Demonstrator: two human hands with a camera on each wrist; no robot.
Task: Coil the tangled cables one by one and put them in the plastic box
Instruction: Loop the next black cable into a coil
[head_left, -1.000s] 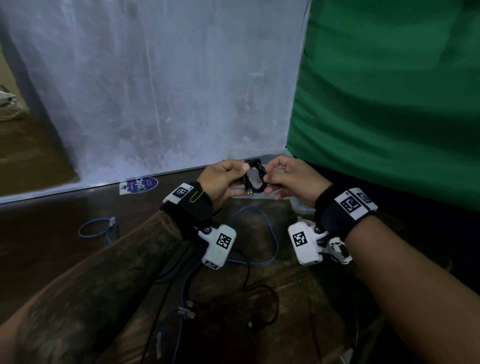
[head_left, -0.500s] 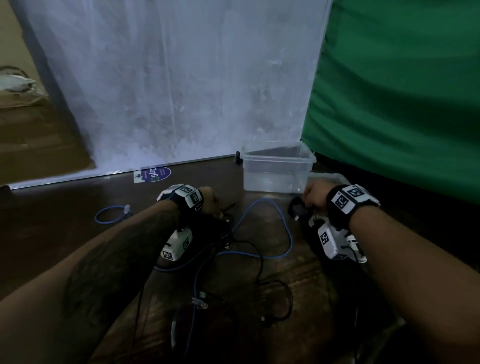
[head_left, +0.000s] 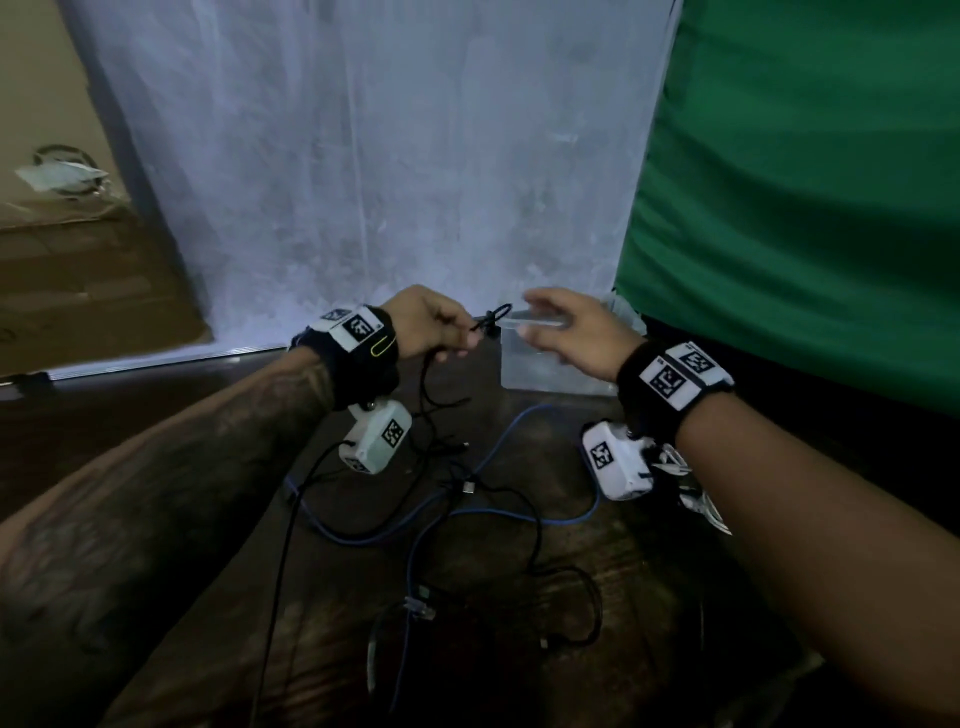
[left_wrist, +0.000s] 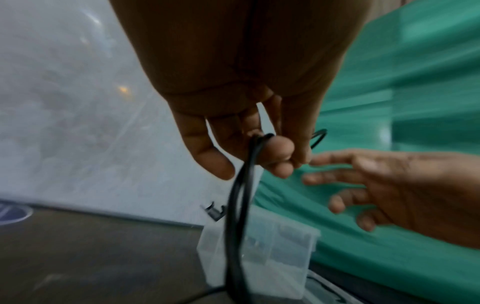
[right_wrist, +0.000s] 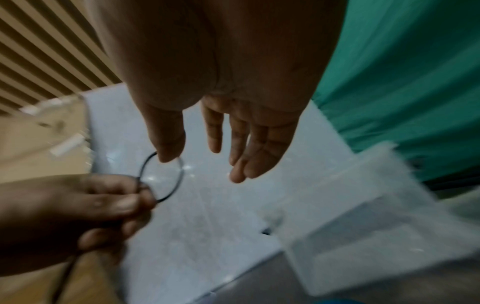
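Left hand (head_left: 434, 325) pinches a black cable (head_left: 491, 318) near its end, a small loop raised before the box (head_left: 550, 366). Right hand (head_left: 569, 332) is spread, empty, beside the loop. Coiling barely begun; blue cable (head_left: 519, 512) remains tangled on the floor.

Both forearms reach forward, raised above the floor, wrists banded. The left hand (head_left: 434, 325) has its thumb and fingers curled, pinching a thin black cable (head_left: 491, 318). The right hand (head_left: 569, 332) is beside it, fingers (right_wrist: 259, 152) straight and spread, holding nothing.

Plastic box (head_left: 550, 364) partly hidden behind right hand (head_left: 566, 332).
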